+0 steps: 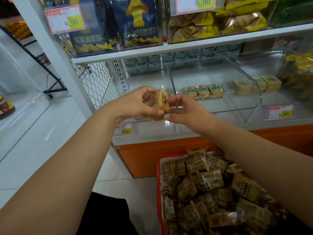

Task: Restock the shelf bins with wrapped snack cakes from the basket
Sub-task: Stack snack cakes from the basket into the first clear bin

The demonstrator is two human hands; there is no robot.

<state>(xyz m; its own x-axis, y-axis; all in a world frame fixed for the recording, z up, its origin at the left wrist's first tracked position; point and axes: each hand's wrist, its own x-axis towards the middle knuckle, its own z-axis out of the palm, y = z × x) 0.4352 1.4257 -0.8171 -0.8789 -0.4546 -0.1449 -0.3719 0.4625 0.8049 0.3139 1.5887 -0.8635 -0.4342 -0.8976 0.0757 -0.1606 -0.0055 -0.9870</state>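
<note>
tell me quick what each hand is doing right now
Left hand: closed, grip curled round a wrapped cake.
Right hand: closed, fingers pinching the same cake from the other side.

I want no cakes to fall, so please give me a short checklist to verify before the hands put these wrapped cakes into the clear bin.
1. Hold on the cakes: the left hand grips the wrapped cakes and the right hand pinches them from the other side. Ok.
2. Number of cakes held: the wrappers overlap. Cannot tell.
3. Space in the middle bin: only three cakes stand in a row, with bare floor around them. Ok.
4. Bin opening is free of obstacles. Ok.
5. Supply: the red basket is heaped with cakes. Ok.
6. Which bin these cakes belong in: labels unreadable. Cannot tell.
</note>
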